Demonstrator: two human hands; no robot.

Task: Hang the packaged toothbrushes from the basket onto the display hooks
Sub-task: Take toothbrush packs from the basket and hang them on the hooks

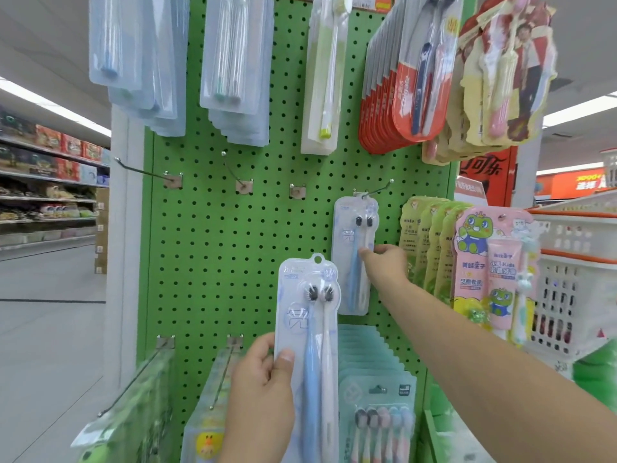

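Observation:
A clear twin-toothbrush pack (355,235) with a blue and a white brush hangs on a metal hook (377,189) of the green pegboard (233,248). My right hand (384,265) pinches that pack at its middle, thumb on the front and fingers behind its right edge. My left hand (263,382) holds a second, identical pack (309,315) upright in front of the board, thumb pressed on its lower left. Three bare hooks (147,172) (233,172) (295,190) stick out in the same row to the left. The basket is not in view.
Other toothbrush packs hang above (233,71) and red ones (410,78) at upper right. Green and pink children's sets (490,269) hang right of my right hand. Teal packs (374,379) and lower hooks sit below. White crates (581,262) stand at right; an aisle opens left.

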